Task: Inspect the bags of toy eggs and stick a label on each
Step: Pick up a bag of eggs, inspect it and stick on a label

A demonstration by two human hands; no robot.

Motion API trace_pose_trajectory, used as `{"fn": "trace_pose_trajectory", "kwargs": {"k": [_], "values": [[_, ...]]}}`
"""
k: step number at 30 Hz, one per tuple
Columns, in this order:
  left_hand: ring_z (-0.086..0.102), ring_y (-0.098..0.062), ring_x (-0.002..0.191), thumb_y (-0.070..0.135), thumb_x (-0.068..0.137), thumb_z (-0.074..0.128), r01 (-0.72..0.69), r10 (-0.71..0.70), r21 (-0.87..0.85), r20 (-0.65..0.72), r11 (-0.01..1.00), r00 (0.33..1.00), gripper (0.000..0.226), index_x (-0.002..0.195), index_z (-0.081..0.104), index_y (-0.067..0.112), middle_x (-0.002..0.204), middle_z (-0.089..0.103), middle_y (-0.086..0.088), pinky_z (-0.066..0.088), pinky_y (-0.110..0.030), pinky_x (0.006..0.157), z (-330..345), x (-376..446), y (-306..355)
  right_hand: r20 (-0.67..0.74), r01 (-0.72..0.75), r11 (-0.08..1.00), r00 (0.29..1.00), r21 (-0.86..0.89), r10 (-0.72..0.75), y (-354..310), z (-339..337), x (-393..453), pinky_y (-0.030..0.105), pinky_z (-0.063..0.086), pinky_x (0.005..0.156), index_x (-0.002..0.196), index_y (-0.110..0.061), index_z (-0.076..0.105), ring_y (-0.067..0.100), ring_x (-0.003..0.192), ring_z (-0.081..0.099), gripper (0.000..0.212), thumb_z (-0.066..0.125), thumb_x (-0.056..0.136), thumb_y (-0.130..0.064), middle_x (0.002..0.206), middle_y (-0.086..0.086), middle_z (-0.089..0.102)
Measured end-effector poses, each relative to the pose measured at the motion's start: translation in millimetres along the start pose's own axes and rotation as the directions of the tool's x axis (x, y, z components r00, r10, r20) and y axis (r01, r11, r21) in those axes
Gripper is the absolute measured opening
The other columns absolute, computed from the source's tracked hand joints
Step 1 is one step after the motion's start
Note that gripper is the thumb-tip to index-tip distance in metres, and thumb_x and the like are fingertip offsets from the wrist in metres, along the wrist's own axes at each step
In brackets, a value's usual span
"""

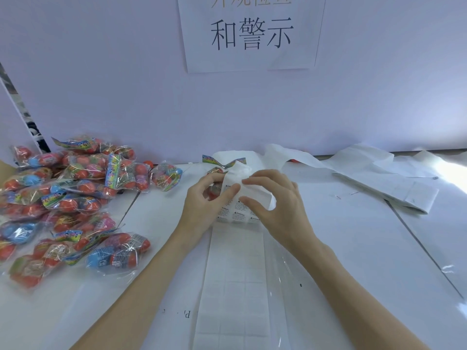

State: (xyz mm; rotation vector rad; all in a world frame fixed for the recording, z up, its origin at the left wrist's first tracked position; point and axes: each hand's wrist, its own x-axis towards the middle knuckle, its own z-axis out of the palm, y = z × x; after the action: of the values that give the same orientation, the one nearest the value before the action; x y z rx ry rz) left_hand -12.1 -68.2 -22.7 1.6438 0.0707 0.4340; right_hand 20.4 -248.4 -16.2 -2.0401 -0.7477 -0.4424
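A long white label strip (235, 269) runs from the table's near edge up to my hands; its printed warning labels (236, 213) show just below my fingers. My left hand (204, 205) pinches the strip's left side, with a bag of toy eggs (214, 170) partly hidden behind and under it. On the right side, my right hand (273, 203) pinches the folded-over part of the strip. A big pile of clear bags with red, blue and pink eggs (68, 198) lies on the left of the table.
Used white backing paper (384, 183) trails across the right rear of the white table (353, 248). A paper sign with large characters (251, 34) hangs on the wall behind. One more bag of eggs (166, 175) lies between the pile and my hands.
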Motion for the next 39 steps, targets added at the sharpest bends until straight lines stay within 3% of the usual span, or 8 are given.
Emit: {"fn": "trace_pose_trajectory", "kwargs": {"k": [7,10,13,20,25,30,35,39], "values": [[0.053,-0.006,0.073,0.046,0.08,0.078,-0.007,0.007,0.033,-0.021,0.999,1.0,0.023,0.08,0.078,0.023,0.094,0.062,-0.001,0.043,-0.017,0.072,2.2,-0.9,1.4,-0.02,-0.073,0.991,0.997,0.114,0.076,1.5,3.1,0.5,0.02,0.046,0.076,0.093,-0.015,0.075,0.011,0.087,0.063,0.003,0.074,0.096,-0.016,0.09,-0.007,0.069],[0.06,0.004,0.085,0.044,0.087,0.076,-0.032,0.037,0.077,-0.06,0.997,0.998,0.021,0.1,0.078,0.028,0.114,0.065,0.003,0.046,-0.011,0.078,3.2,-1.5,3.7,-0.042,-0.089,0.992,0.995,0.094,0.093,2.6,3.1,1.3,0.013,0.043,0.075,0.092,-0.013,0.073,0.01,0.086,0.062,0.008,0.069,0.1,-0.015,0.088,-0.005,0.07],[0.062,0.006,0.095,0.038,0.091,0.075,-0.051,0.055,0.07,-0.061,0.996,0.997,0.032,0.123,0.074,0.03,0.127,0.057,0.0,0.055,-0.023,0.09,2.9,-2.1,5.4,-0.027,-0.122,0.989,0.992,0.088,0.125,4.3,3.2,1.7,0.01,0.041,0.076,0.091,-0.012,0.072,0.006,0.086,0.061,0.013,0.065,0.102,-0.016,0.087,-0.005,0.07],[0.067,-0.017,0.109,0.029,0.106,0.056,-0.055,0.055,0.008,-0.039,0.998,0.998,0.025,0.12,0.077,0.029,0.13,0.059,-0.004,0.056,-0.031,0.087,-0.4,-2.5,3.9,0.031,-0.149,0.984,0.989,0.102,0.147,4.1,2.1,1.3,0.015,0.044,0.082,0.106,-0.015,0.074,0.005,0.094,0.061,0.014,0.061,0.103,-0.013,0.101,-0.009,0.073],[0.071,-0.02,0.099,0.006,0.103,0.061,-0.124,0.126,0.034,-0.089,0.992,0.988,0.032,0.127,0.074,0.024,0.126,0.062,-0.011,0.06,-0.027,0.075,-3.6,1.0,0.0,0.046,-0.139,0.986,0.99,0.09,0.135,4.8,0.6,0.5,0.017,0.046,0.082,0.121,-0.027,0.068,0.008,0.09,0.062,0.037,0.056,0.099,0.0,0.102,-0.01,0.068],[0.071,-0.02,0.102,0.021,0.1,0.07,-0.12,0.12,0.049,0.007,0.992,0.993,0.03,0.128,0.073,0.032,0.126,0.059,-0.009,0.058,-0.024,0.078,-0.6,0.0,1.7,0.039,-0.144,0.984,0.989,0.108,0.14,5.9,1.2,1.2,0.007,0.04,0.085,0.114,-0.023,0.07,0.003,0.1,0.063,0.034,0.053,0.099,0.003,0.111,-0.006,0.071],[0.069,-0.008,0.091,0.016,0.097,0.074,-0.1,0.096,0.107,0.04,0.989,0.995,0.017,0.105,0.08,0.03,0.117,0.058,-0.002,0.053,-0.02,0.084,1.4,-2.1,2.1,0.06,-0.173,0.977,0.984,0.126,0.166,7.2,1.3,0.7,0.006,0.039,0.074,0.116,-0.02,0.067,-0.007,0.089,0.058,0.031,0.049,0.102,0.001,0.097,-0.005,0.068],[0.069,-0.011,0.081,0.011,0.096,0.074,-0.068,0.066,0.133,0.024,0.989,0.998,0.01,0.095,0.078,0.02,0.112,0.059,-0.007,0.053,-0.019,0.076,0.5,-1.8,2.5,0.092,-0.172,0.974,0.983,0.148,0.16,6.2,2.4,-0.8,0.019,0.04,0.062,0.117,-0.022,0.059,0.01,0.073,0.055,0.03,0.046,0.103,0.001,0.075,-0.004,0.06]]}}
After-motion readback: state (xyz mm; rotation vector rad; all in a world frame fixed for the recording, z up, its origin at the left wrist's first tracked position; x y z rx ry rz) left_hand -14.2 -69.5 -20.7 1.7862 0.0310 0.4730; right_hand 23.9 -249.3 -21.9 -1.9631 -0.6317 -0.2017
